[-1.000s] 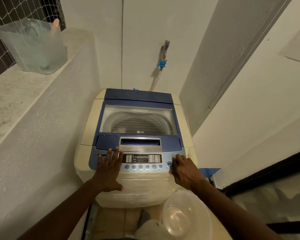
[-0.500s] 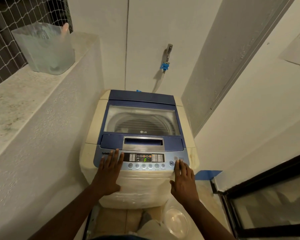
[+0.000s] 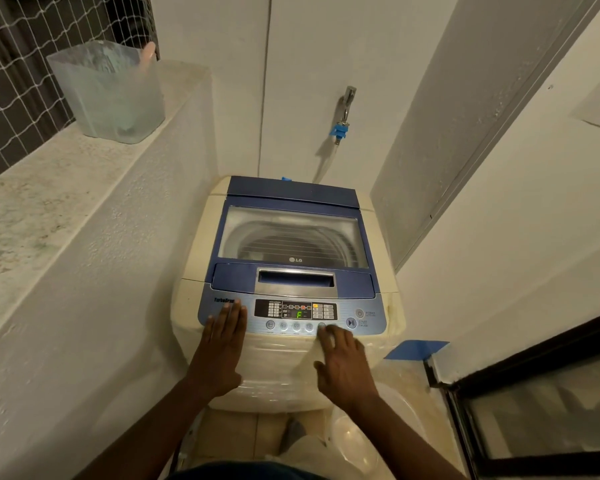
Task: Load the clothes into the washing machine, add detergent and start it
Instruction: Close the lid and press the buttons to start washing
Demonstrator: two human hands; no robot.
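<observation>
Pressing control panel point(image 3: 291, 315): right hand point(image 3: 343, 368) fingertip.

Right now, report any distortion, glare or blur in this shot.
Head view: wide-angle bowing bends the ledge and walls; dim warm light; tap throws a shadow on the wall; washer lid window is hazy with reflection; control panel lettering is soft.

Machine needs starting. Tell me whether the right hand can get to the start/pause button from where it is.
Probably yes: the right hand rests beside the start/pause button, nothing between them.
</observation>
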